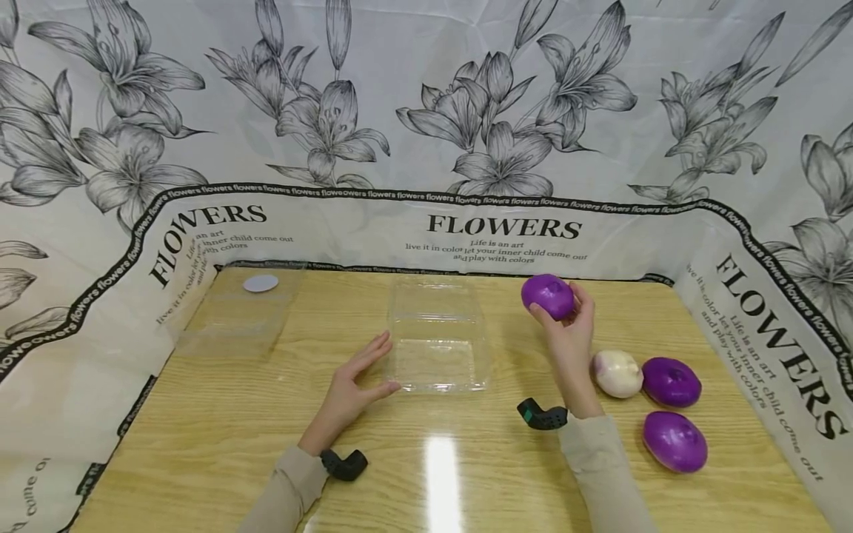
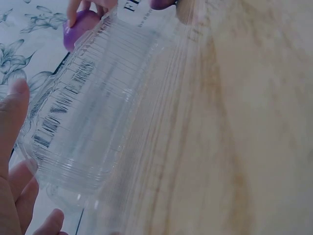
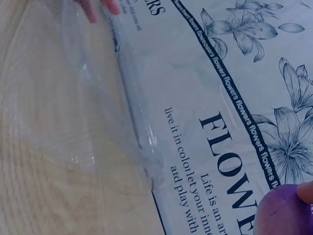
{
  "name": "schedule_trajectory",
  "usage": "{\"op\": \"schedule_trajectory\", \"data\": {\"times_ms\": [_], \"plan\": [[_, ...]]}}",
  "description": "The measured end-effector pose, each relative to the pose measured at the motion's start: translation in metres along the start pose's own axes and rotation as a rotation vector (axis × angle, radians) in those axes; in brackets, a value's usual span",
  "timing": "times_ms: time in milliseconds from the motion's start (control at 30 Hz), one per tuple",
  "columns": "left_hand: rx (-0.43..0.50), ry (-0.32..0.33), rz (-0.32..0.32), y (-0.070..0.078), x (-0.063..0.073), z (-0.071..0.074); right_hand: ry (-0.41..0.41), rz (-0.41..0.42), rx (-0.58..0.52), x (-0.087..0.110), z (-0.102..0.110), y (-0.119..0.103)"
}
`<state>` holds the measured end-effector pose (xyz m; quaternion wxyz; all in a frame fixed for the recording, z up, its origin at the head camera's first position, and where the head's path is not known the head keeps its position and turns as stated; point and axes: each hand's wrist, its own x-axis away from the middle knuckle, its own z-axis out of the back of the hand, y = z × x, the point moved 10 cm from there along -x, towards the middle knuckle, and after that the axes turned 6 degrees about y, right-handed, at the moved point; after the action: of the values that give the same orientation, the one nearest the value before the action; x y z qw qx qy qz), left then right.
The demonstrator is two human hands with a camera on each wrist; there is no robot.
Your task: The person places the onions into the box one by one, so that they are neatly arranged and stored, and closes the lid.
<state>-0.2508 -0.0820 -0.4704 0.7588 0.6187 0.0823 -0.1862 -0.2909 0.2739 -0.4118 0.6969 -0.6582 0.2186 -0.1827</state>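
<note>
The box (image 1: 440,363) is colourless and see-through. Right of it, an onion (image 1: 546,296), a second onion (image 1: 671,381) and a third onion (image 1: 674,442) are glossy purple; a fourth onion (image 1: 616,374) is cream, faintly purple-tinged. Left of the box, an oval disc (image 1: 261,283) is white. Under the box, the table (image 1: 233,429) has yellowish wood grain. Behind it, the white cloth (image 1: 353,229) bears grey-black line-drawn lilies, black lettering and a white-lettered black band.

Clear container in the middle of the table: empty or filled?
Empty. In the head view, the tabletop shows through the clear container, with nothing inside; the purple vegetable in the right grip is outside it.
</note>
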Motion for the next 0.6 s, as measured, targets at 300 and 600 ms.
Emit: {"op": "schedule_trajectory", "data": {"times_ms": [300, 600], "plan": [[0.019, -0.001, -0.042, 0.020, -0.002, 0.002, -0.084, 0.058, -0.019, 0.018, -0.028, -0.027], [0.013, -0.002, -0.040, 0.017, 0.000, 0.003, -0.213, 0.116, 0.007, 0.041, -0.062, -0.041]]}}
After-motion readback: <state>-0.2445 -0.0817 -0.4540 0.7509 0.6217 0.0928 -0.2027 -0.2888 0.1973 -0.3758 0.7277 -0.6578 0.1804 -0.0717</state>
